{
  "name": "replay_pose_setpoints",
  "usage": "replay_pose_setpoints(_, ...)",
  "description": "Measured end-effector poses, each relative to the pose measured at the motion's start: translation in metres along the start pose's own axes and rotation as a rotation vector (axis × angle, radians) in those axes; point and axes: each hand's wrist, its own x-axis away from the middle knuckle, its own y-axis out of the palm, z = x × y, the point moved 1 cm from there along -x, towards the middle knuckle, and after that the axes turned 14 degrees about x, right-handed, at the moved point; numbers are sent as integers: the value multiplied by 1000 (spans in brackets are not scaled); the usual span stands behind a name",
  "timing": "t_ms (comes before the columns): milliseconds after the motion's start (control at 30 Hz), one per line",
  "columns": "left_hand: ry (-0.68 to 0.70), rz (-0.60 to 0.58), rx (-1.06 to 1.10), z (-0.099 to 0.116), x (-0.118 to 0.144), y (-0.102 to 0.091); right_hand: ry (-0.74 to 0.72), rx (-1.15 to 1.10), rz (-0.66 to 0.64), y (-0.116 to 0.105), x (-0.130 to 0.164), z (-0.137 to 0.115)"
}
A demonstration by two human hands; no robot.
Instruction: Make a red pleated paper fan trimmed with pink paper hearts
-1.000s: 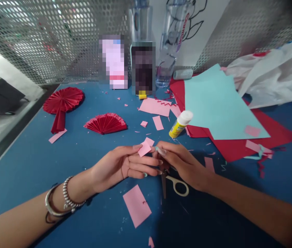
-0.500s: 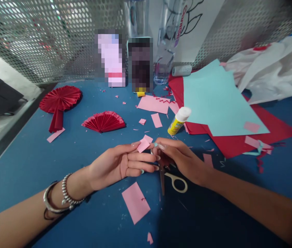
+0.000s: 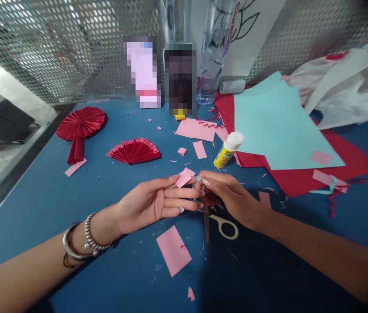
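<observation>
My left hand point(image 3: 151, 202) is palm up, with the thumb pressing small pink paper pieces point(image 3: 184, 178) against the index finger. Its other fingers stretch toward my right hand point(image 3: 224, 193). The right thumb and index finger are pinched together at the left index fingertip; anything between them is hidden. Under the right hand are scissors point(image 3: 228, 228), with one pale handle loop and a blade showing and the rest covered. A larger pink paper rectangle point(image 3: 174, 251) lies in front of the hands. Behind them a yellow glue stick point(image 3: 225, 152) with a white cap stands tilted.
Two pleated red paper fans point(image 3: 134, 152) lie at the left. Pink scraps point(image 3: 200, 149) are scattered about. At the right are a light-blue sheet point(image 3: 284, 126) over red paper point(image 3: 301, 182) and a white plastic bag point(image 3: 349, 87). Phones and clear bottles point(image 3: 208, 82) stand against the mesh panel.
The whole view has shifted slightly, with things sitting a little further right and higher. Both hands keep nearly the same pose, and the pink pieces remain under the left thumb.
</observation>
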Motion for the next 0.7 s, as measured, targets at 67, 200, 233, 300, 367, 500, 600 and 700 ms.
replay_pose_setpoints(67, 4, 0, -3, 0, 0, 0, -13, 4, 2, 0, 0, 0)
replay_pose_setpoints(200, 4, -1, -10, -1, 0, 0, -26, 20, 11, 0, -1, 1)
replay_pose_setpoints(233, 4, -5, -14, -1, 0, 0, -26, 26, 13, -1, -1, 2)
replay_pose_setpoints(300, 1, -15, -23, -1, 0, 0, -23, 34, 14, -1, 0, 2)
replay_pose_setpoints(367, -3, -26, -31, -1, -1, 0, -14, 32, 13, -1, 0, 1)
replay_pose_setpoints(500, -17, -41, -29, 0, -1, -1, -8, 20, 4, 0, 0, 1)
replay_pose_setpoints(600, -42, -51, -11, 2, -2, -3, -30, 27, -17, 0, 0, 2)
replay_pose_setpoints(700, -67, -55, 1, 3, -3, -4, -63, 34, -40, 0, 1, 2)
